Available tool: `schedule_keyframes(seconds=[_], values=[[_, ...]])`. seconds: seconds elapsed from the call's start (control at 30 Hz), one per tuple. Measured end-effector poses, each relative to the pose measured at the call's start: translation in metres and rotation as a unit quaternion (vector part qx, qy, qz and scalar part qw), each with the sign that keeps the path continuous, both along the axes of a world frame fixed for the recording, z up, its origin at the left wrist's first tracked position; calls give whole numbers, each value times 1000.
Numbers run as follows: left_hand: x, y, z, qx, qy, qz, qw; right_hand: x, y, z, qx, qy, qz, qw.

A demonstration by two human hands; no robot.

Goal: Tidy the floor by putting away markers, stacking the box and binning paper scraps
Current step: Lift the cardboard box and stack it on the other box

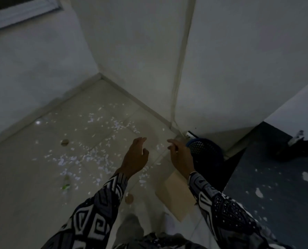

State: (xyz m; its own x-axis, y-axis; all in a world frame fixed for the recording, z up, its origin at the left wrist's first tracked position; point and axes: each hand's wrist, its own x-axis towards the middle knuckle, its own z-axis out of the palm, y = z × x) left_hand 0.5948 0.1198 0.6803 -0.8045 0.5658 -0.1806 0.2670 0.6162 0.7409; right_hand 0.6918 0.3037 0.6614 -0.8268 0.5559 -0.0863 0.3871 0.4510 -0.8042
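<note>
With both hands empty and fingers spread, the left hand (pixel 135 157) over the scraps (pixel 88 155) at centre left and the right hand (pixel 181 155) beside the bin (pixel 206 150), the tiny pieces may slip out before reaching it.

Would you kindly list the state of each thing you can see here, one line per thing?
left hand: open, empty, held above the floor
right hand: open, fingers loosely curled, holding nothing visible
paper scraps: scattered over the tiled floor, not yet binned
mesh bin: upright in the corner, contents not visible
cardboard box: on the floor beside the bin
</note>
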Motion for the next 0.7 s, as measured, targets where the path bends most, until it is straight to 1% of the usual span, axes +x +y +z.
schedule_keyframes(seconds=[0.13,0.23,0.33,0.53,0.7], values=[[-18,23,1,10,2,-74,997,6,12,-1,-7,-35,-73,997],[-29,35,4,13,15,-113,993,14,12,0,-17,-45,-123,991],[-39,44,2,14,0,-164,986,22,7,1,-21,-45,-183,982],[-44,50,-15,-9,-9,-258,966,48,-20,-5,-64,-29,-300,951],[-31,48,-34,-32,-44,-300,952,73,-45,-18,-116,-35,-365,923]])
